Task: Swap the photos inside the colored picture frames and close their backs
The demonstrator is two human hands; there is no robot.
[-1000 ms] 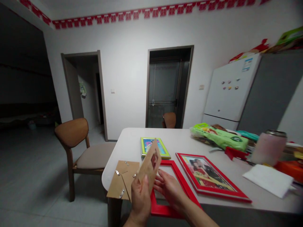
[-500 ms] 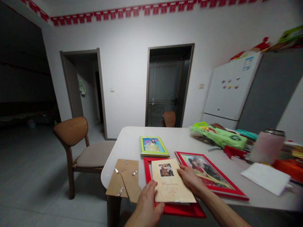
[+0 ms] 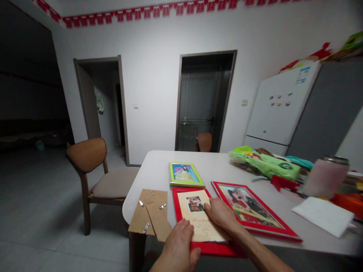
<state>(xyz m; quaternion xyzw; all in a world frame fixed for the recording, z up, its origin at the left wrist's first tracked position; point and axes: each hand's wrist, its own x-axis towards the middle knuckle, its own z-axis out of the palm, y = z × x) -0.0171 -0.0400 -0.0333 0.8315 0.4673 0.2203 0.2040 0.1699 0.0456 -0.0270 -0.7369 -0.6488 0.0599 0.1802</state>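
Observation:
A cream printed sheet (image 3: pixel 200 226) with a small photo near its top lies over the opening of a red picture frame (image 3: pixel 177 206). My left hand (image 3: pixel 178 243) grips the sheet's lower left edge, its thumb over the frame's bottom border. On the sheet's right edge is my right hand (image 3: pixel 222 217), its fingers closed against the paper. Just left of the frame sits a brown backing board (image 3: pixel 150 213) with metal clips and a stand leg. A second red frame (image 3: pixel 255 211) with a photo lies to the right, and a lime-green frame (image 3: pixel 186 174) lies behind.
The white table (image 3: pixel 159 162) also carries a green packet (image 3: pixel 266 162), a pink jar (image 3: pixel 326 177) and a folded white paper (image 3: pixel 323 215) on the right. A wooden chair (image 3: pixel 113 185) stands left of the table. A fridge (image 3: pixel 278 102) is at the back right.
The sheet has moved slightly left and down, and now lies lower against the red frame. My right hand has slid left with it; my left hand stays by the lower left corner.

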